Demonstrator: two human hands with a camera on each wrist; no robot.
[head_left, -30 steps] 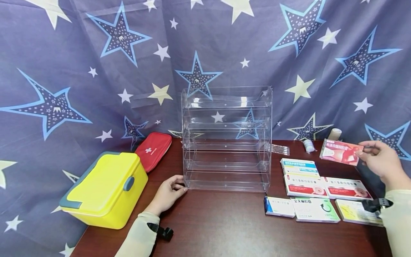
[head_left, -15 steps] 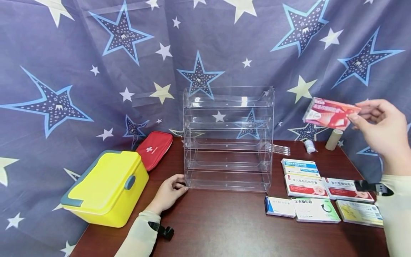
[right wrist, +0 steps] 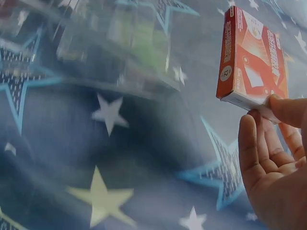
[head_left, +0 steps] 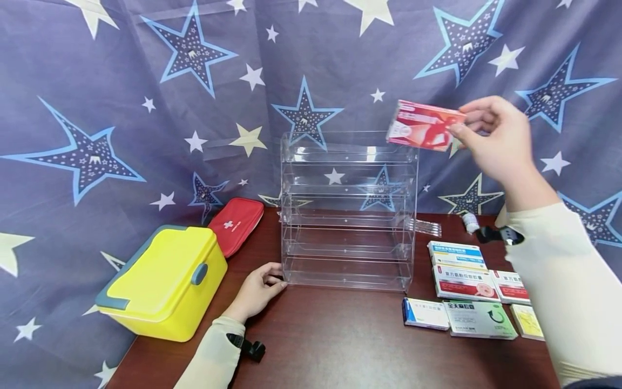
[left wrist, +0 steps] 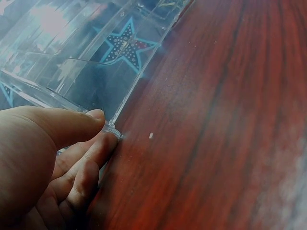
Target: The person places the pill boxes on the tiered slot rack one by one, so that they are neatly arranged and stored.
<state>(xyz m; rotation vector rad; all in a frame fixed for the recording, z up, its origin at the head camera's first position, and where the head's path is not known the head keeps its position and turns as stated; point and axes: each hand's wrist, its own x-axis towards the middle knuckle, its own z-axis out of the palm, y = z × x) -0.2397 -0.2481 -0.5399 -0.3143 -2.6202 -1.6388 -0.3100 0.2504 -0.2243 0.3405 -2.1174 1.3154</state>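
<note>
My right hand [head_left: 500, 132] pinches a red and orange medicine box [head_left: 426, 125] by one end, between thumb and fingers. The box is held up in front of the upper right corner of a clear plastic tiered rack [head_left: 346, 220]. In the right wrist view the medicine box [right wrist: 254, 57] shows its printed front and side. My left hand [head_left: 257, 292] is at the rack's lower left corner. Close up in the left wrist view, the left thumb and forefinger pinch that corner of the rack [left wrist: 76, 62], with the other fingers curled beneath.
A yellow lidded box [head_left: 165, 281] and a red first-aid pouch [head_left: 238, 224] stand left of the rack. Several medicine boxes, including a green and white one [head_left: 478, 319], lie to the right. Behind them are a white roll [head_left: 470, 222] and a clear packet [head_left: 427, 227].
My right hand has lifted the red medicine box from above the other boxes and carried it up and left to the rack's top right. The left hand stays at the rack's corner.
</note>
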